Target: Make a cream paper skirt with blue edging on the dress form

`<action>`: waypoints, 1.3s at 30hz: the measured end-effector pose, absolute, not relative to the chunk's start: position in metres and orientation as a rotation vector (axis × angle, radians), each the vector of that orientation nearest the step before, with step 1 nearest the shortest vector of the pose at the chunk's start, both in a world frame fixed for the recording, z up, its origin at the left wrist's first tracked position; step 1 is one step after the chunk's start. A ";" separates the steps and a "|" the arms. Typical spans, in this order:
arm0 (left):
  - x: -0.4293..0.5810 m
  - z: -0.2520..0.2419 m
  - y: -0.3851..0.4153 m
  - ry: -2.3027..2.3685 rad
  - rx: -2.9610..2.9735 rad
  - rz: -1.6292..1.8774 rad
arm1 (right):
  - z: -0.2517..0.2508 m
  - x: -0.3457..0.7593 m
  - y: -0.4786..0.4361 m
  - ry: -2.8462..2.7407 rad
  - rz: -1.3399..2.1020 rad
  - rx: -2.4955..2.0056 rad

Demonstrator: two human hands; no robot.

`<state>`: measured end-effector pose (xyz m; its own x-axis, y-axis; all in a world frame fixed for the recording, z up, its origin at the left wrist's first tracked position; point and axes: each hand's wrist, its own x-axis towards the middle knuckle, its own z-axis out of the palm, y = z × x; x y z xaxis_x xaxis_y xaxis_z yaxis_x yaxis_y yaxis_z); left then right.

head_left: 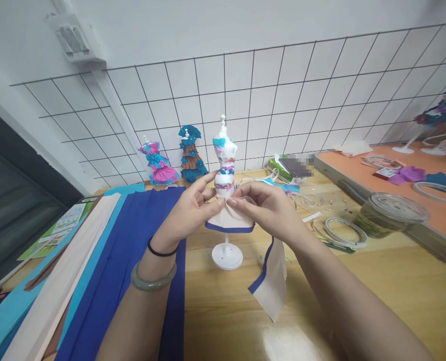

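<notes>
A small white mannequin (225, 150) with patches of coloured paper on its torso stands upright on a round white base (227, 256). A cream paper strip (277, 281) with a dark blue edge wraps round its lower part, and the loose end hangs below my right hand. At the mannequin's left side, my left hand (196, 205) presses the strip with thumb and fingers. My right hand (264, 203) pinches a fold of the same strip at the front, its fingertips close to my left thumb.
Blue, cream and turquoise paper sheets (133, 240) lie at the left. Two dressed mini mannequins (157, 163) stand by the wall grid. Tape rolls (345, 232), a lidded plastic tub (390, 213) and an orange board (444, 210) are at the right.
</notes>
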<state>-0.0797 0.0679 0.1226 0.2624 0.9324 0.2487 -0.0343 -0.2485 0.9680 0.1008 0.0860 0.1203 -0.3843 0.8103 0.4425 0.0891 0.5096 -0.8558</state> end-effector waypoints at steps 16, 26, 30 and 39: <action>-0.079 0.125 0.067 0.808 1.563 1.153 | 0.119 0.098 0.088 -1.669 1.094 -0.717; -0.076 0.121 0.069 0.792 1.515 1.185 | 0.117 0.097 0.088 -1.649 1.100 -0.733; -0.072 0.120 0.069 0.831 1.525 1.205 | 0.116 0.096 0.089 -1.671 1.050 -0.730; -0.070 0.120 0.070 0.787 1.514 1.190 | 0.117 0.098 0.091 -1.683 1.167 -0.694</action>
